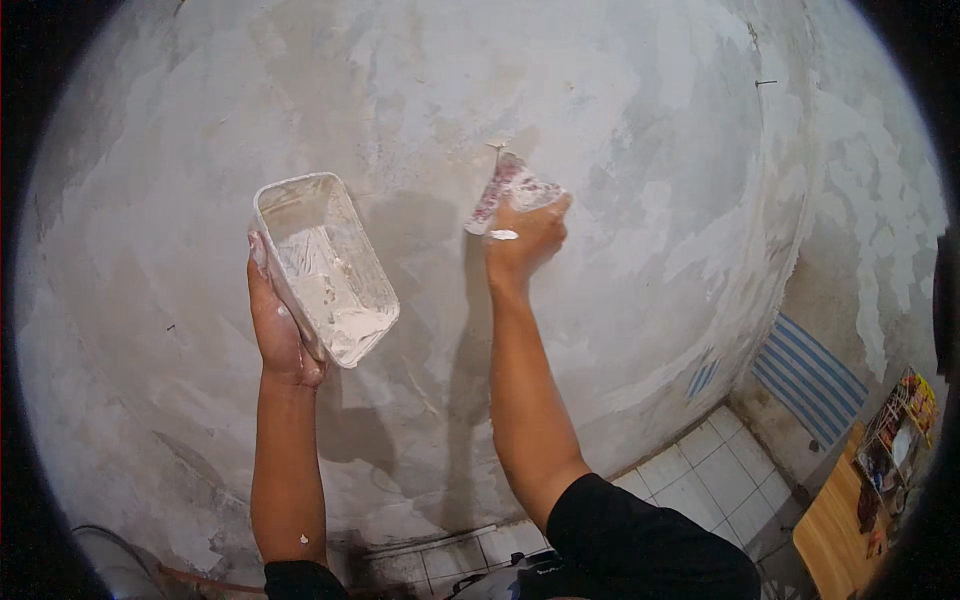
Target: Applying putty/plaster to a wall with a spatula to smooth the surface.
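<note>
My left hand [278,325] is closed around the side and underside of a pale rectangular plastic tub [310,203], tilted toward me. White putty [325,280] coats its inside and lies thickest at the lower end. White smears mark the fingers and wrist. To the right, my right hand [530,235] grips a reddish, putty-smeared spreader [512,190] close to the wall [640,170]; I cannot tell whether its edge touches. A white blob sits on that hand's thumb side. A small ridge of putty [498,145] shows just above the spreader.
Patchy grey-white plaster covers the wall, and a nail [765,83] sticks out at upper right. Low on the right hang blue-striped cloth [810,380] and a wooden tabletop [835,520] with colourful packets [900,430]. White floor tiles [715,475] meet the wall below.
</note>
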Demonstrator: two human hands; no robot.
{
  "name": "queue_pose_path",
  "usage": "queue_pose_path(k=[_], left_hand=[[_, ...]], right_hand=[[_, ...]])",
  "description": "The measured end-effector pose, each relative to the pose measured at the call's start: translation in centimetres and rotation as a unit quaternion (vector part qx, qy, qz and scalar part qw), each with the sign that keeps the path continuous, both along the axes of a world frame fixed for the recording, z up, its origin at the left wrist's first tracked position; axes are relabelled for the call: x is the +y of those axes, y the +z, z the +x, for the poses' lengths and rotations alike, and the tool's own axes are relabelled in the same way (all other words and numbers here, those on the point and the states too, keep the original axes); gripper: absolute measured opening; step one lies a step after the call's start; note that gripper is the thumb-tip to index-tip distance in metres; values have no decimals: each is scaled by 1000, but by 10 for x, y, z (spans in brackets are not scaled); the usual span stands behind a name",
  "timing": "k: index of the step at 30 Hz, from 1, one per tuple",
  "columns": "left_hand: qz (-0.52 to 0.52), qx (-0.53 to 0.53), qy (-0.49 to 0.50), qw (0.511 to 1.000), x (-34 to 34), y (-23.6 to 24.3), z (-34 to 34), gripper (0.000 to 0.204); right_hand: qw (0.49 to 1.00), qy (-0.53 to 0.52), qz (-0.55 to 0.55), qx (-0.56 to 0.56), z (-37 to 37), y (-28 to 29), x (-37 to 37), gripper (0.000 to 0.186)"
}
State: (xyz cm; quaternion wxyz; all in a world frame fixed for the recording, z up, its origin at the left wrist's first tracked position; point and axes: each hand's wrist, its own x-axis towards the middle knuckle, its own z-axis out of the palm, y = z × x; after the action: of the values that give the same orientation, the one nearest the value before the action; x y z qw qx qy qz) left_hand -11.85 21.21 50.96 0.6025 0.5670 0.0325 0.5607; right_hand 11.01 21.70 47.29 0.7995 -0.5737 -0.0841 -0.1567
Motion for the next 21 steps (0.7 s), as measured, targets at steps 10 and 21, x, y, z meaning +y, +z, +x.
queue_pose_path(k=[10,21], left_hand=[[-28,-11,-24,999,2,-2,-1,60],[-78,-46,-59,994,7,2,-3,60]], right_hand=[[984,-53,-7,-172,113,-32,-54,58],[972,-47,24,-228,-23,60,-45,34]])
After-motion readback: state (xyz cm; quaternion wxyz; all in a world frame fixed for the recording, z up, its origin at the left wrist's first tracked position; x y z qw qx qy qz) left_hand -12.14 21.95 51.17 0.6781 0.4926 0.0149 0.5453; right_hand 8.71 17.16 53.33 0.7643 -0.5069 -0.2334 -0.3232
